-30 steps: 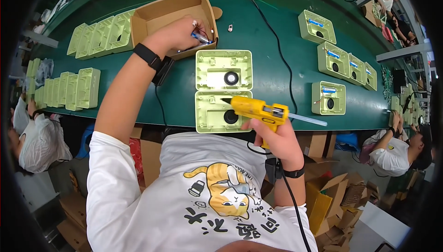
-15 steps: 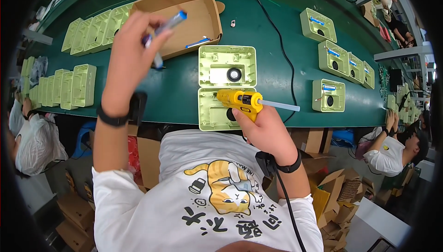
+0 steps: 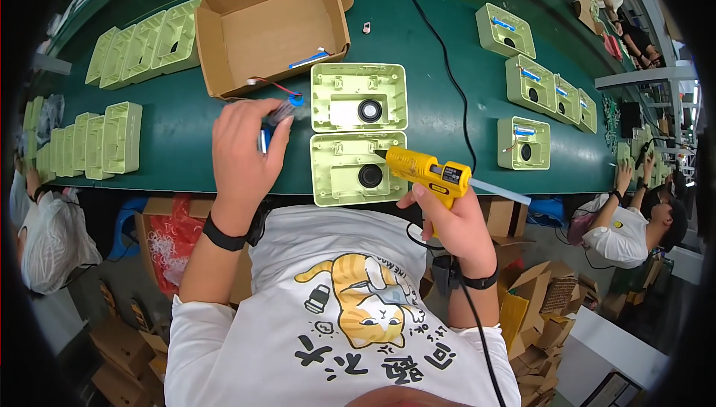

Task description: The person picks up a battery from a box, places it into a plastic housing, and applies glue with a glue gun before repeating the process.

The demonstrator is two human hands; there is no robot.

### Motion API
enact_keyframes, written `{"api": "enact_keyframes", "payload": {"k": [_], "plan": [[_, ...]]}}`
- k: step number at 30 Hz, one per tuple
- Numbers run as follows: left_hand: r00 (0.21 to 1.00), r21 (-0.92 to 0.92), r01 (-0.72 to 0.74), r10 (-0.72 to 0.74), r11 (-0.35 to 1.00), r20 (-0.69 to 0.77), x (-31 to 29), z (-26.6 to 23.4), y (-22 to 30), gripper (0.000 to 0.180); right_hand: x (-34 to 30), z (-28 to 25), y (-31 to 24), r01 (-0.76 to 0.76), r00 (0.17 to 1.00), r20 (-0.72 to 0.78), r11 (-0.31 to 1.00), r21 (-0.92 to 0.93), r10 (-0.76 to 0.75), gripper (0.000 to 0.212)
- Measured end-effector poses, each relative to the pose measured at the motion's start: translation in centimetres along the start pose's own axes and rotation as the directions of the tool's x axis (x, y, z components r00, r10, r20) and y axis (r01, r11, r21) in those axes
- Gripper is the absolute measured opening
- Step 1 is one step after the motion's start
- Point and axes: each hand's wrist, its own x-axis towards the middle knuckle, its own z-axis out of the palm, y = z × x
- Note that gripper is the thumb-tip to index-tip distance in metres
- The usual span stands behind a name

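Note:
My right hand is wrapped round a yellow hot glue gun, a pale glue stick poking out of its back. The gun's nozzle is over the nearer light-green plastic housing, which holds a round black speaker. Directly behind it sits a second green housing with its own speaker. Left of these, above the table, my left hand has its fingers closed on blue cylindrical batteries; red wires with a white plug trail from them. Another blue end shows below the fingers.
An open cardboard box with a blue battery inside stands behind my left hand. Rows of green housings line the left; several with batteries are on the right. A black cable crosses the table. Other people work at both sides.
My left hand has come down and nearer with the batteries, away from the cardboard box. The glue gun has shifted right, its nozzle now over the near housing's upper right part.

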Motion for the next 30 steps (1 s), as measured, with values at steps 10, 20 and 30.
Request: {"api": "enact_keyframes", "payload": {"k": [10, 20, 30], "plan": [[0.997, -0.588, -0.030, -0.014, 0.808, -0.070, -3.4, 4.9, 4.2, 0.034, -0.5, 2.2, 3.4, 0.288, 0.917, -0.099, 0.814, -0.504, -0.386, 0.022], [0.993, -0.526, -0.114, 0.075, 0.843, -0.094, -3.9, 5.0, 5.8, 0.037, -1.1, 2.6, 3.3, 0.226, 0.915, -0.126, 0.746, -0.627, -0.383, 0.018], [0.995, -0.459, -0.064, 0.090, 0.886, 0.035, -3.4, 3.4, 6.5, 0.033, -1.8, 1.5, 4.1, 0.257, 0.921, -0.189, 0.894, -0.366, -0.342, 0.019]]}}
